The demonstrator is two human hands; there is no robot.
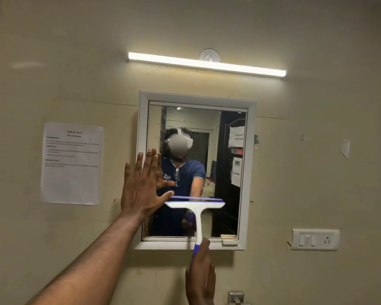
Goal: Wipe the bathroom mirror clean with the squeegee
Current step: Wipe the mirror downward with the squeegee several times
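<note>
A white-framed mirror (229, 172) hangs on the beige wall. A white squeegee (196, 205) with a blue grip lies against the lower half of the glass, its blade horizontal. My right hand (201, 274) grips the squeegee's handle from below the mirror's bottom edge. My left hand (144, 186) is flat with fingers spread, pressed over the mirror's left frame edge and the wall beside it. Streaks of droplets show near the glass's upper left.
A printed paper sheet (72, 164) is taped to the wall left of the mirror. A lit tube light (207, 63) runs above it. A switch and socket plate (315, 239) sits at lower right. A metal fitting (235, 297) shows below.
</note>
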